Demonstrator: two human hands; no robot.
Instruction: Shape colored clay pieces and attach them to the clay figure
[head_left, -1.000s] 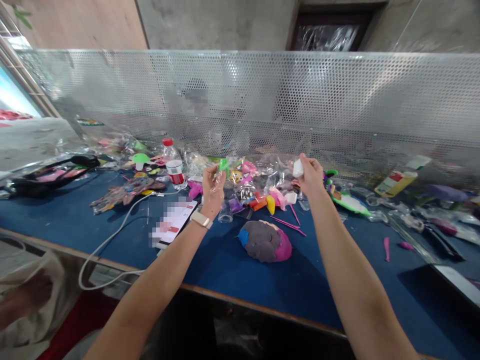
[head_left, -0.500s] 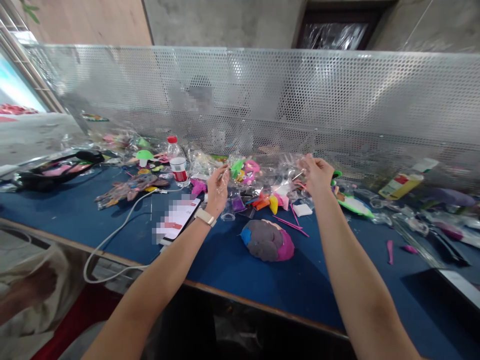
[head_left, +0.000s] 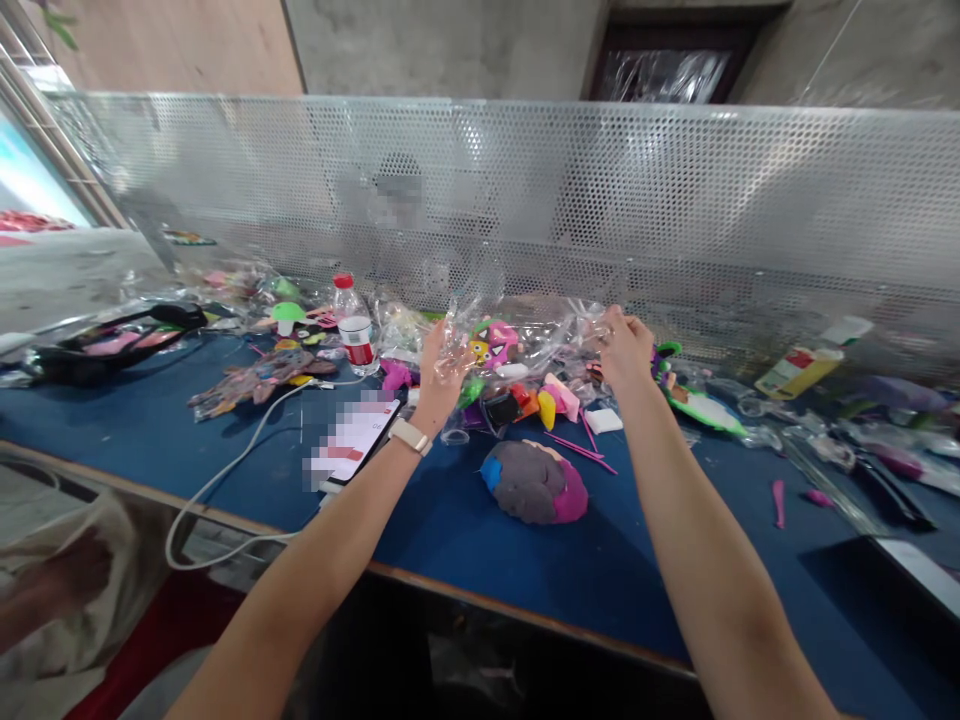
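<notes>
Both my hands are raised over the far part of a blue table [head_left: 465, 540]. My left hand [head_left: 440, 372] pinches the left edge of a clear plastic bag [head_left: 525, 335]. My right hand [head_left: 626, 350] grips the bag's right edge. The bag hangs stretched between them and holds colourful pieces, pink, green and yellow. Under it lie several bright clay bits [head_left: 540, 405] and a small white block [head_left: 603, 420]. Nearer to me sits a lump of grey, pink and blue clay [head_left: 534, 482].
A phone [head_left: 352, 438] with a white cable [head_left: 225, 480] lies left of my left arm. A water bottle [head_left: 352, 328] stands behind it. Pink sticks [head_left: 577, 447], a black bag [head_left: 112, 340] far left and plastic-wrapped clutter at right. A perforated metal screen [head_left: 525, 200] backs the table.
My right hand has let go of the white block, which now lies on the table. Both hands have taken hold of the clear bag and lifted it, stretched between them.
</notes>
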